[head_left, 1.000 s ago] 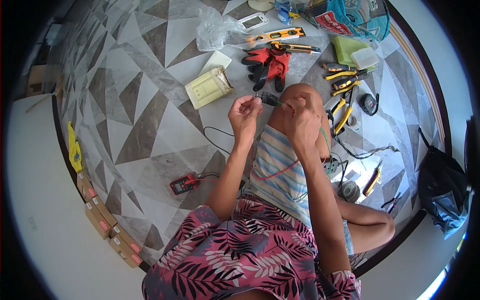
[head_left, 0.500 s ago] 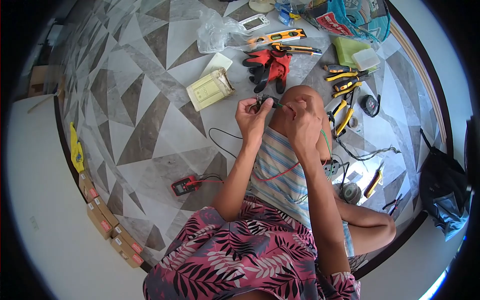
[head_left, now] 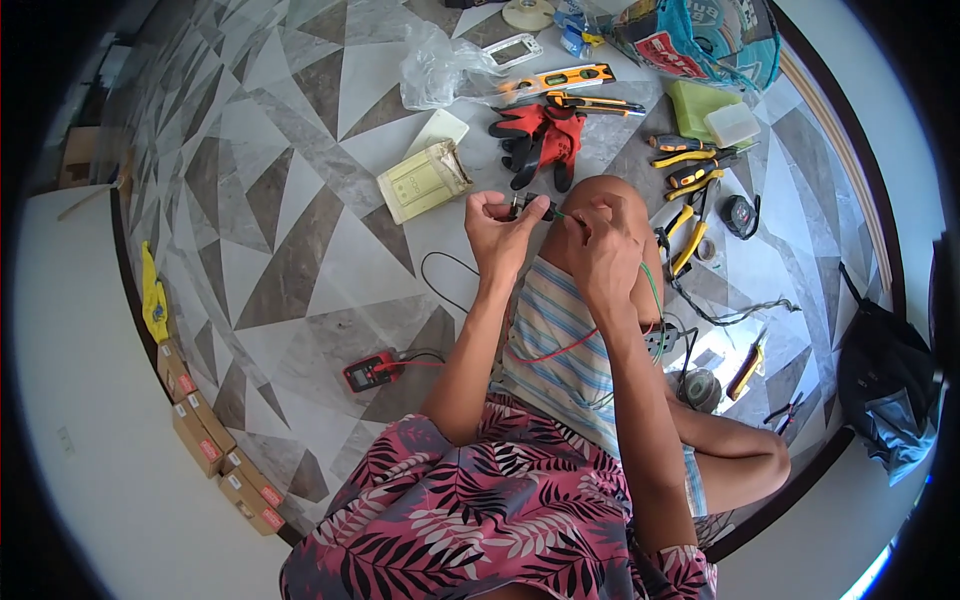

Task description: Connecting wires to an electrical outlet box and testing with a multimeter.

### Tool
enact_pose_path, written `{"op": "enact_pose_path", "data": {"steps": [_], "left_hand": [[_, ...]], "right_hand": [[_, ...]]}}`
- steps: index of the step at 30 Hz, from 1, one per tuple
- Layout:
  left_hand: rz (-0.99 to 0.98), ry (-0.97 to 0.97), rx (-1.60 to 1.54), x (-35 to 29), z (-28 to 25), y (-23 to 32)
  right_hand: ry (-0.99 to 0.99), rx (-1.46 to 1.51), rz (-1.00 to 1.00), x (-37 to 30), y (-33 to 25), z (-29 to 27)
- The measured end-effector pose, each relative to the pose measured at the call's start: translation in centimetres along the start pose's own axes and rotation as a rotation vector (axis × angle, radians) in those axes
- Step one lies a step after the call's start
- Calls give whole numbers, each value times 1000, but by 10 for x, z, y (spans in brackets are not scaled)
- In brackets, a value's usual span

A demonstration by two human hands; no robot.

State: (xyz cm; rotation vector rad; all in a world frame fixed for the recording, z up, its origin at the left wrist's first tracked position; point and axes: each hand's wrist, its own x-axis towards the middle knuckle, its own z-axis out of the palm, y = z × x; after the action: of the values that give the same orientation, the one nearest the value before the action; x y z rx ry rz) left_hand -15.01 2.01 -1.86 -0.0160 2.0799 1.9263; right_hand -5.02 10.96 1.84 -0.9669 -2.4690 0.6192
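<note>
Over my bent knee, my left hand pinches a small black electrical part between thumb and fingers. It is too small to tell its exact kind. Just right of it, my right hand is closed on a green wire, whose end meets the black part. More of this green wire hangs below the right hand. A red test lead crosses my striped shorts, and a black lead loops on the floor left of my left forearm. The red multimeter lies beside that forearm.
Red and black gloves, a yellowed box and an orange spirit level lie ahead. At the right are yellow-handled pliers, a tape measure and a twisted cable. Small cartons line the left wall.
My left hand has shifted slightly left and turned the black part a little. The right hand stays on the green wire, nearly still.
</note>
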Motion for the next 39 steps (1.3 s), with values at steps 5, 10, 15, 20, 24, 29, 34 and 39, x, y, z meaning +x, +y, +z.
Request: {"op": "enact_pose_path", "data": {"steps": [5,10,15,20,24,29,34,39], "left_hand": [[8,-30,23,0,3,2],[-8,-59,58,-2,0,4],[1,-44,154,-4,-14,1],[54,-66,226,-7,-8,3],[174,-21,246,2,-13,0],[100,-30,231,5,-8,2],[109,4,273,3,-7,-2],[96,-4,216,-1,-9,3]], "right_hand": [[-21,272,52,2,-2,-15],[-21,399,75,-16,-11,-72],[-134,639,177,-63,-13,-151],[-144,994,630,-100,-17,-181],[-37,1071,892,-160,26,-163],[-114,866,1029,-203,39,-145],[-295,465,887,-217,39,-137],[-343,431,761,-211,30,-137]]}}
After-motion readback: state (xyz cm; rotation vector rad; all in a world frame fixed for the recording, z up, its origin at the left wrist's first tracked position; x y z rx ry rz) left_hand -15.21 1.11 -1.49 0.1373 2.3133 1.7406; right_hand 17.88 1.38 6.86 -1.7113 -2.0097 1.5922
